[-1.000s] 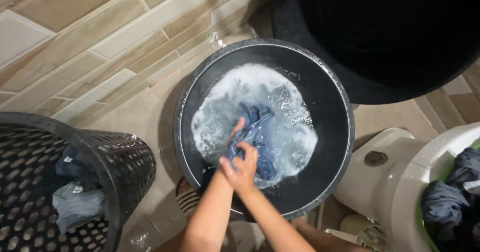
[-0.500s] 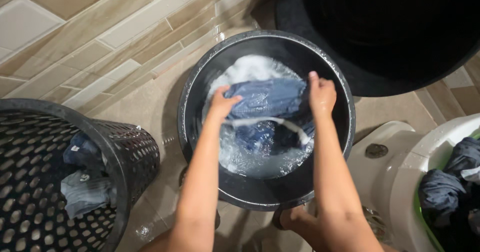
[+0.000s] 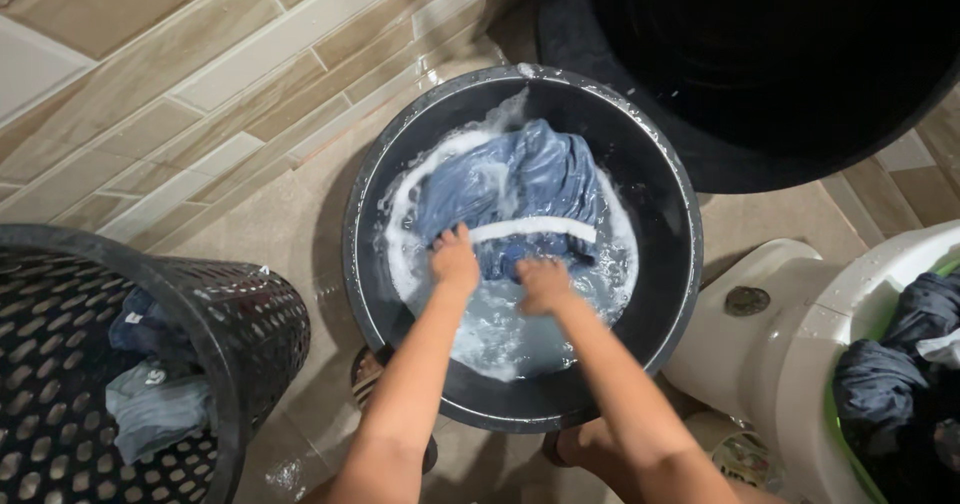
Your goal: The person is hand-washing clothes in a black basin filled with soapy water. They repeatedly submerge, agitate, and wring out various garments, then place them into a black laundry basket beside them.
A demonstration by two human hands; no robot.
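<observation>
A black round basin [image 3: 668, 294] stands on the tiled floor, filled with soapy water. A wet blue garment [image 3: 520, 179] with a white band lies in it, spread over the far half. My left hand [image 3: 455, 261] grips the garment's near edge at the left. Close beside it, my right hand [image 3: 543, 284] clutches the same edge at the right. Both fists press the cloth down at the water's surface.
A black perforated laundry basket [image 3: 250, 334] with clothes stands at the left. A large black tub [image 3: 760, 74] sits behind the basin. At the right are a white toilet [image 3: 780, 354] and a green-rimmed bucket [image 3: 935, 269] holding dark clothes [image 3: 900, 364].
The garment was lifted and held spread between my hands half a second ago. Now it lies down in the water and my hands have come together on its near edge.
</observation>
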